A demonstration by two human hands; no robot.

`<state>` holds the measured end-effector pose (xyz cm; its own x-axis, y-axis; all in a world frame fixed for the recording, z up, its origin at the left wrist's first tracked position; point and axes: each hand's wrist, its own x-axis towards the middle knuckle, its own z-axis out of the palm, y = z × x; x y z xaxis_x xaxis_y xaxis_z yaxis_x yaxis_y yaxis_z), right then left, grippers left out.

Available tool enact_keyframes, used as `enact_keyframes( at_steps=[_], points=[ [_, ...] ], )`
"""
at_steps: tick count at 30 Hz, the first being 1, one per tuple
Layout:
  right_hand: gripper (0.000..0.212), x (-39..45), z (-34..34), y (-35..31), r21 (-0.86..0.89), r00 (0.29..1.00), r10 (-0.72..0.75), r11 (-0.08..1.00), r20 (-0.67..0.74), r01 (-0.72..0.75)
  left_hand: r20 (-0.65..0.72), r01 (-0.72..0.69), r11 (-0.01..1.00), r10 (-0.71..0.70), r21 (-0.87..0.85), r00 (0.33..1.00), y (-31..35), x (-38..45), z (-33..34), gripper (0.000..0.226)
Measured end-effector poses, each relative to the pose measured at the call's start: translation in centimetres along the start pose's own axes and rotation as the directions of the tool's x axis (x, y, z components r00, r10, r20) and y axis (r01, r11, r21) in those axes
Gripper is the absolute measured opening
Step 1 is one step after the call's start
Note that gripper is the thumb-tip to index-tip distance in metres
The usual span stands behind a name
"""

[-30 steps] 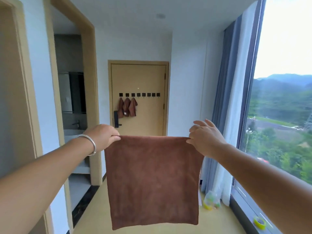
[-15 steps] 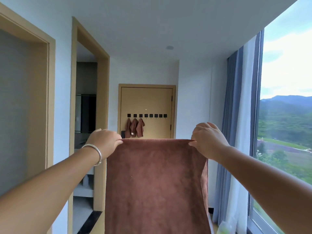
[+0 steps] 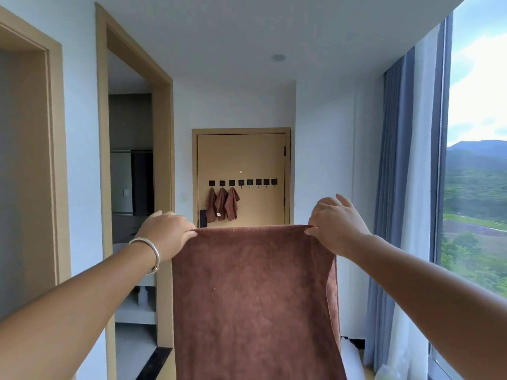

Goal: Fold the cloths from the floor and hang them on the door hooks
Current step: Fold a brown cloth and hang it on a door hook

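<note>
Brown cloth (image 3: 252,297) — hanging spread between left hand (image 3: 167,234) and right hand (image 3: 336,223), fingers pinching its top corners. Risk — a corner slipping free mid-fold, dropping it floorward.

L hand (image 3: 167,233), R hand (image 3: 336,224) pinching, arms outstretched.

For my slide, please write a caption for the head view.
Both hands hold a brown cloth up before the door hooks.
</note>
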<state>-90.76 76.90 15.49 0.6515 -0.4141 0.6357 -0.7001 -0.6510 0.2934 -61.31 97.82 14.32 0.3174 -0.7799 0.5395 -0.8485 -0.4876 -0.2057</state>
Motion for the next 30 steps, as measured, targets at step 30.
enact_keyframes(
  at_steps=[30],
  points=[
    [0.041, 34.9, 34.6, 6.2, 0.008, 0.995, 0.064, 0.998, 0.078, -0.064, -0.05, -0.03, 0.997, 0.033, 0.066, 0.998, -4.8, 41.8, 28.1, 0.033]
  ],
)
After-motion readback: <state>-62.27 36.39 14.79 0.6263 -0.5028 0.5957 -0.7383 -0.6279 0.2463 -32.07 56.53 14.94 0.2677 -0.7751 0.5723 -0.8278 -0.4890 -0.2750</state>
